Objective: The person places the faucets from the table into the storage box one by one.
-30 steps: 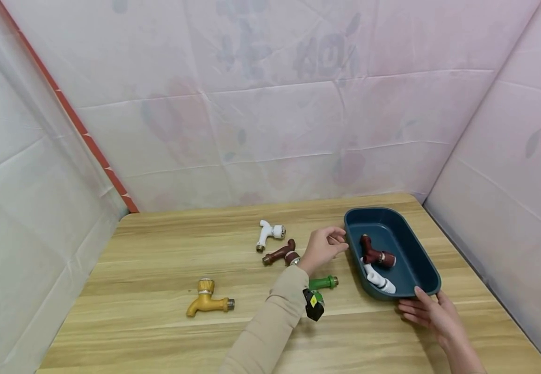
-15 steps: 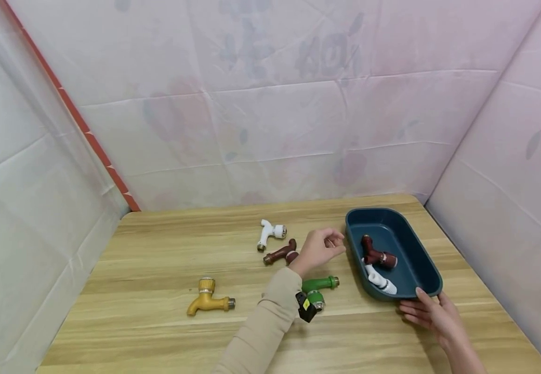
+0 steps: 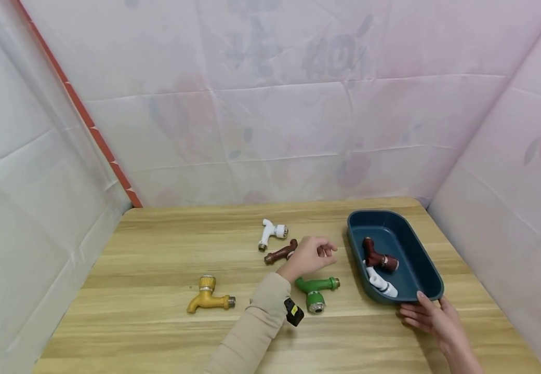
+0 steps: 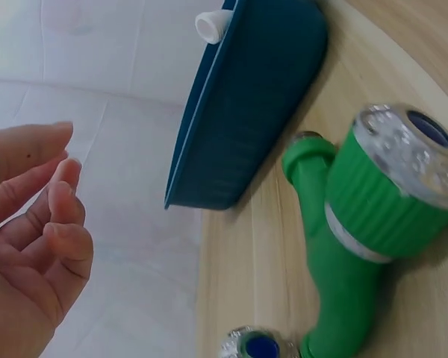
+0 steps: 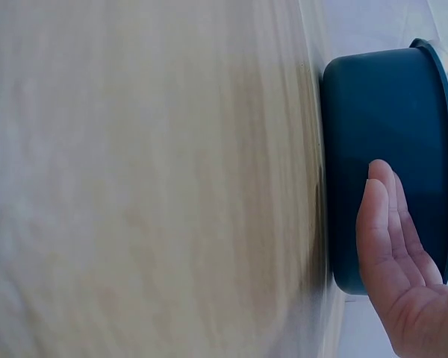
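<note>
My left hand, empty with fingers loosely curled, hovers over the table left of the dark blue basin. Just below it lies a green tap; the left wrist view shows this green tap large beside the basin. A brown-red tap is partly hidden behind the left hand. My right hand grips the basin's near right corner, thumb at the rim and fingers against the outer wall. Inside the basin lie a brown-red tap and a white tap.
Another white tap lies farther back on the wooden table. A yellow tap is off to the left. Pale patterned sheeting encloses the table behind and at both sides.
My left hand has drawn back leftward from the basin's rim, uncovering the green tap. The right hand keeps its hold on the basin; the head view has shifted slightly.
</note>
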`<state>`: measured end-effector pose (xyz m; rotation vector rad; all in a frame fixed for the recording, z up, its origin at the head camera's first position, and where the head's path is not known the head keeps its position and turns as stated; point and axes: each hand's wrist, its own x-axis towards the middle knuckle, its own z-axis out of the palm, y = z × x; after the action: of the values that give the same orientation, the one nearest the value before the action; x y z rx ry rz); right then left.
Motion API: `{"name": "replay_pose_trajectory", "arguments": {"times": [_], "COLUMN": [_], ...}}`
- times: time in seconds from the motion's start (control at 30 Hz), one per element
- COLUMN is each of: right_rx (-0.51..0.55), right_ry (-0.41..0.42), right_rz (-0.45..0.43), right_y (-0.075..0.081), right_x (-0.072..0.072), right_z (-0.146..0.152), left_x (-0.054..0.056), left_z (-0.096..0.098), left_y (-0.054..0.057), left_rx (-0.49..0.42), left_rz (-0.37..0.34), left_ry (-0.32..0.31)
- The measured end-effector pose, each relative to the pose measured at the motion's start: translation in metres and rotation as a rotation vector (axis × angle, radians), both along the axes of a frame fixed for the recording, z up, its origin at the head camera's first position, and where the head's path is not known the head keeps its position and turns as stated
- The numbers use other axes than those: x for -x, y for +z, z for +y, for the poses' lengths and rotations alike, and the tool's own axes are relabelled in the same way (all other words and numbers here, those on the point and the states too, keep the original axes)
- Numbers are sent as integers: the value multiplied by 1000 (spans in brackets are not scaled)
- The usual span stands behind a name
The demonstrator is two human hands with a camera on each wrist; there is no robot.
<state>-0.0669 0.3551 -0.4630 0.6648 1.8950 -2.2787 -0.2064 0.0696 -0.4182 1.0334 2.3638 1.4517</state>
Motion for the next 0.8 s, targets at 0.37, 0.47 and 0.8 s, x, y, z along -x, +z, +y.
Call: {"name": "replay_pose_trajectory", "arguments": {"times": [0.37,0.47,0.8], "right_rx": [-17,-16,-13], "right_ry": [-1,0,12], "right_rz": [10,13,-11], "right_y": [3,3,-8], "right_x": [-1,-1,2], "right_z": [-3,-3,5], "left_x": [-3,-5,-12], "left_z": [-14,-17,-31], "left_y": [-5,-8,-12], "left_rx": [107,120,125], "left_rz": [23,27,109], "left_ry": [0,-2,7]}}
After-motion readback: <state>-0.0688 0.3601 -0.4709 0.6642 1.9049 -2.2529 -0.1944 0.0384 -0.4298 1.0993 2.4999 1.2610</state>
